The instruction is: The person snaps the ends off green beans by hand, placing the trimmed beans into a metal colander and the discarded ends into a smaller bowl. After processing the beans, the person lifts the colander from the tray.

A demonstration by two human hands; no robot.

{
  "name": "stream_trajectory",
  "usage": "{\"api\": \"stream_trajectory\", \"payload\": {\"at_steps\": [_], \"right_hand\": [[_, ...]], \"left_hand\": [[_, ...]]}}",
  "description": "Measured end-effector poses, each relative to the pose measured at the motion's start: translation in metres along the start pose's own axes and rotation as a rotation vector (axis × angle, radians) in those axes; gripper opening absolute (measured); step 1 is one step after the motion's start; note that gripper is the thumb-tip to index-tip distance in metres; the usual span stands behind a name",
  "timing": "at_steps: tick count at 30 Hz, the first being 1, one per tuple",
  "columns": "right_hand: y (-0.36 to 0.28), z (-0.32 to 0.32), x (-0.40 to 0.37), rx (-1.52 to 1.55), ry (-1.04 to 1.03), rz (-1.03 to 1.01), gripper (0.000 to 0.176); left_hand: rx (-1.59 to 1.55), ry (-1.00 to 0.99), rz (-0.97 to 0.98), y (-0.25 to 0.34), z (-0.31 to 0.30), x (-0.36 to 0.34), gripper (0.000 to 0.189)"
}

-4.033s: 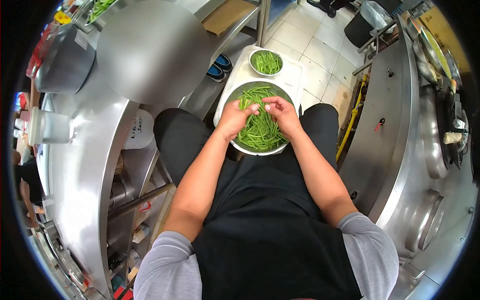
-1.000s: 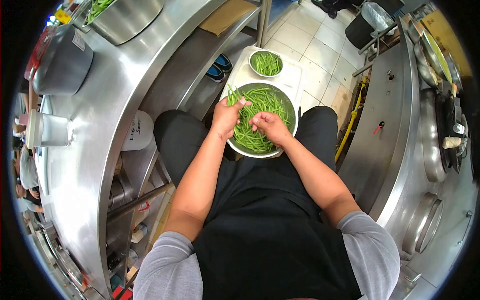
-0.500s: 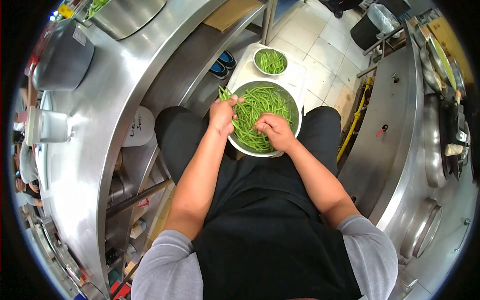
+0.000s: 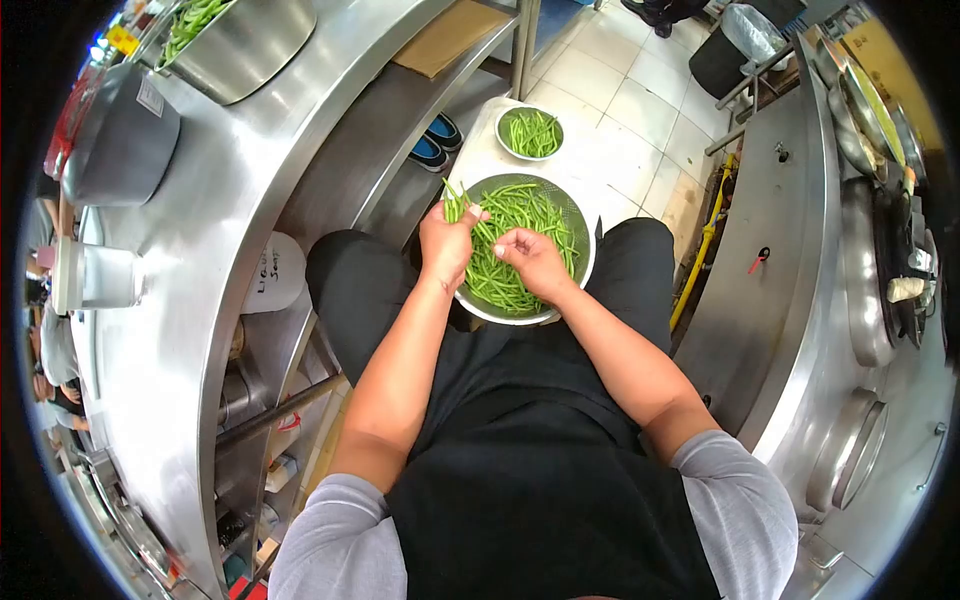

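A large metal colander (image 4: 586, 262) full of green beans (image 4: 530, 212) sits between my knees on a white surface (image 4: 482, 160). At its left rim my left hand (image 4: 448, 238) is closed around a small bunch of green beans (image 4: 453, 203), whose ends poke up above the fingers. Over the colander's beans is my right hand (image 4: 533, 262), its thumb and forefinger pinched together; whatever is between them is too small to make out. A smaller bowl (image 4: 503, 139) of green beans stands just beyond the colander.
On my left runs a steel counter (image 4: 245, 130) with a grey bin (image 4: 125, 135), a steel pot (image 4: 245, 50) and a clear container (image 4: 110, 275). A liquid soap jug (image 4: 275, 272) sits below. Pans (image 4: 865, 270) line the right side. Another person's feet (image 4: 660, 18) show beyond.
My right hand has moved up and slightly left, nearer my left hand. The left hand still holds its bunch. The camera view has shifted slightly.
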State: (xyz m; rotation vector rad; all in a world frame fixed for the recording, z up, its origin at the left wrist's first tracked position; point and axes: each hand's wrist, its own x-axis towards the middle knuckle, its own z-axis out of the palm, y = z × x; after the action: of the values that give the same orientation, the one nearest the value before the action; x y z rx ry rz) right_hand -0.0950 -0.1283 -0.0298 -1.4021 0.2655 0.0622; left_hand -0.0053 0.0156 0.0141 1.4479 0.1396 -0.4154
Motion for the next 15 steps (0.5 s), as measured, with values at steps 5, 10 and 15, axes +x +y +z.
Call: {"api": "stream_trajectory", "payload": {"at_steps": [5, 10, 15], "right_hand": [[0.001, -0.002, -0.004, 0.001, -0.01, -0.022, 0.007], [-0.032, 0.005, -0.018, -0.435, -0.204, -0.427, 0.008], [-0.016, 0.006, -0.017, -0.423, -0.035, -0.32, 0.008]], "left_hand": [[0.052, -0.051, 0.108, -0.001, -0.001, -0.002, 0.013], [0.135, -0.064, 0.091, 0.001, 0.001, -0.015, 0.012], [0.138, -0.033, 0.163, 0.003, -0.003, -0.01, 0.016]]}}
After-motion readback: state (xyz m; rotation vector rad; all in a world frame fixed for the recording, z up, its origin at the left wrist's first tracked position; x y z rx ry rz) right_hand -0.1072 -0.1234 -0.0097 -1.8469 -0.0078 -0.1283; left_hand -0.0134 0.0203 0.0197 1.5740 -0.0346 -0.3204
